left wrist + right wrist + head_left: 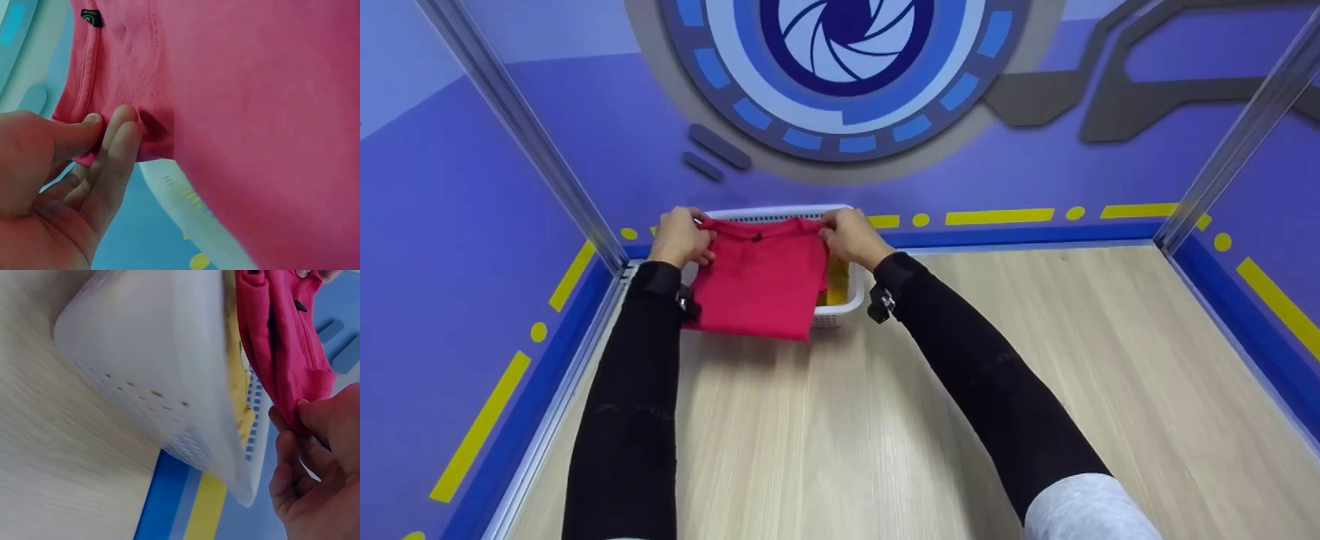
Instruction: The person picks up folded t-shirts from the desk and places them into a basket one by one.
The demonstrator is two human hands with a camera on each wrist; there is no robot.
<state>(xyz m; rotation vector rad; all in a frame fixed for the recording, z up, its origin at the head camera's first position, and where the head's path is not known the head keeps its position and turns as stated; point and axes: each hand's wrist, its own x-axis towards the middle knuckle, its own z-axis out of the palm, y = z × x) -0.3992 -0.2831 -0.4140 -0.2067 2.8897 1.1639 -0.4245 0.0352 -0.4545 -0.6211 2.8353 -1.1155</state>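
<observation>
A folded red T-shirt (757, 285) hangs over a white plastic basket (851, 296), its collar with a small dark label toward the back wall. My left hand (681, 238) pinches the shirt's left shoulder corner between thumb and fingers; the left wrist view shows this hand (84, 169) close up on the pink-looking cloth (253, 101). At the opposite corner my right hand (853, 236) pinches the other shoulder. The right wrist view shows that hand (320, 455) beside the basket's rim (202, 382). Yellow cloth (242, 399) lies inside the basket, mostly hidden under the shirt.
The basket stands at the back left of a wood-look table (1035, 337), against the blue printed back wall (960, 180). A metal corner post (547, 150) rises to its left, and another side wall (1275, 225) bounds the right.
</observation>
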